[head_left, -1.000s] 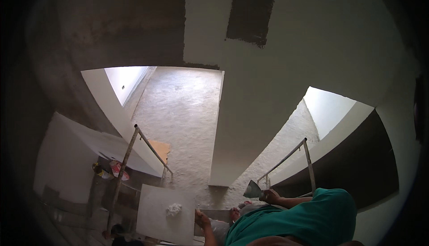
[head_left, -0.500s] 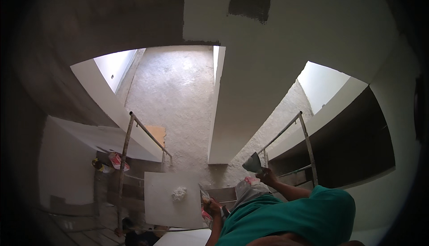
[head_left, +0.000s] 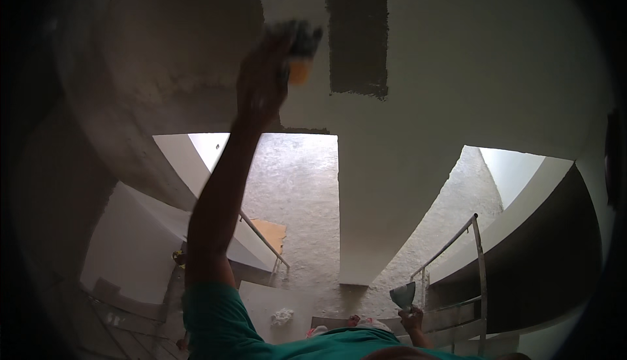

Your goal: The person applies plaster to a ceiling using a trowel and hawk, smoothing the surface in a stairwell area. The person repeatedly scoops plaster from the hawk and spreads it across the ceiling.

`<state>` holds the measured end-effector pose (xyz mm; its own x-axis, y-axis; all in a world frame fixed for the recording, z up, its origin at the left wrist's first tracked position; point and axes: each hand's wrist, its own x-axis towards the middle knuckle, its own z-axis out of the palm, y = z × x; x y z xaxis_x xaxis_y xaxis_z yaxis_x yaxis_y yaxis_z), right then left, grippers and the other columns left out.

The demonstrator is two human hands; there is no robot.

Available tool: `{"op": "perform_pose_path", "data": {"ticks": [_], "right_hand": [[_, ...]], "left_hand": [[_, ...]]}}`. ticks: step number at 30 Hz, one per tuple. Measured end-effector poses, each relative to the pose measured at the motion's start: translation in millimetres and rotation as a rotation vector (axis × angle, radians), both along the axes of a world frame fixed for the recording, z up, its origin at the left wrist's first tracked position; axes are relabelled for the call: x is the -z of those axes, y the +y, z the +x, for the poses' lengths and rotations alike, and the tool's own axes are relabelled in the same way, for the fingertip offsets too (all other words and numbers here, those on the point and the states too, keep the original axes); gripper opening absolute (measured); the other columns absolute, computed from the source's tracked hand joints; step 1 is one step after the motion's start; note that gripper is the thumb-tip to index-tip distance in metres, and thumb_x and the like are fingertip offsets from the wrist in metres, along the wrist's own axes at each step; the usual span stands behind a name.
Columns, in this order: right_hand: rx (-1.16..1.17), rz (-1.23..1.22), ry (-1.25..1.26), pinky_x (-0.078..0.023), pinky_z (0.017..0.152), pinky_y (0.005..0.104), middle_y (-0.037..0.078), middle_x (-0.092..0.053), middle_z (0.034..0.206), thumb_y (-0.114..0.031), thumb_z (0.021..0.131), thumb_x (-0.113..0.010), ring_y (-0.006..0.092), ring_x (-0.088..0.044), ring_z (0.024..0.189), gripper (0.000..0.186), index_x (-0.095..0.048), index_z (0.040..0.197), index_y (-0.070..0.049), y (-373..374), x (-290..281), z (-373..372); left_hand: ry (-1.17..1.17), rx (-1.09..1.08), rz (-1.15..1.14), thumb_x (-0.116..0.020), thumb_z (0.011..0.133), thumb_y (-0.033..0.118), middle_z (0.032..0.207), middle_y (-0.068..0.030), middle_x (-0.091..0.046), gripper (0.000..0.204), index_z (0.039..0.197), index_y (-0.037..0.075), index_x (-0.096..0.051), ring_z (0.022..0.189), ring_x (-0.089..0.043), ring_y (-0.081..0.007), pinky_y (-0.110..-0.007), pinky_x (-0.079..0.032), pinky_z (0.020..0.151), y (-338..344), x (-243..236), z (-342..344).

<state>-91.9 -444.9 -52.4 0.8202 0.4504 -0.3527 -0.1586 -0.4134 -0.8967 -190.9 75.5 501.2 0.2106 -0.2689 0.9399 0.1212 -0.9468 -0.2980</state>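
Note:
My left hand (head_left: 262, 76) is raised high against the wall (head_left: 385, 183), closed around a putty knife (head_left: 299, 71) with an orange handle. Motion blurs its dark upper end, and I cannot tell whether it touches the surface. Just right of it runs a dark grey strip (head_left: 358, 33) on the pale wall; a larger dark area lies to the left. Low at the right, my right hand (head_left: 411, 321) grips a wide putty knife (head_left: 403, 294), its greyish blade pointing up. Below, a white board (head_left: 251, 301) carries a crumpled white lump (head_left: 282, 317).
Metal scaffold rails stand at the right (head_left: 482, 275) and behind my left arm (head_left: 264, 239). Two openings in the wall show a rough pale floor (head_left: 294, 190), with a tan sheet (head_left: 268, 232) lying on it. A yellow-and-dark item (head_left: 178, 257) sits lower left.
My left hand has gone from beside the white board up to the wall, carrying the putty knife. The view has tilted upward, and the right hand still holds its wide putty knife low.

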Motion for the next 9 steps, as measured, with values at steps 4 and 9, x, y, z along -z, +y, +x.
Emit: {"op": "perform_pose_path", "data": {"ticks": [4, 9], "right_hand": [[0.073, 0.082, 0.015, -0.04, 0.039, 0.0277, 0.001, -0.056, 0.059, -0.006, 0.07, -0.07, 0.0101, -0.051, 0.044, 0.011, -0.061, 0.075, -0.003, -3.5, 10.8, 19.1], [0.183, 0.062, -0.096, -0.042, 0.041, 0.0277, 0.004, -0.057, 0.058, -0.007, 0.073, -0.069, 0.0125, -0.052, 0.043, 0.009, -0.063, 0.075, -0.001, -42.6, 38.4, 39.3]], "left_hand": [[-0.073, -0.219, 0.368, -0.059, 0.083, 0.004, 0.128, -0.0121, -0.057, 0.047, 0.128, 0.015, -0.056, 0.12, -0.053, -0.0266, -0.04, -0.041, 0.101, 30.6, -141.2, 54.8], [-0.224, -0.541, 0.249, -0.054, 0.077, 0.004, 0.125, -0.0192, -0.057, 0.049, 0.125, 0.012, -0.056, 0.117, -0.053, -0.0335, -0.053, -0.04, 0.093, 80.2, -207.9, 101.3]]}}
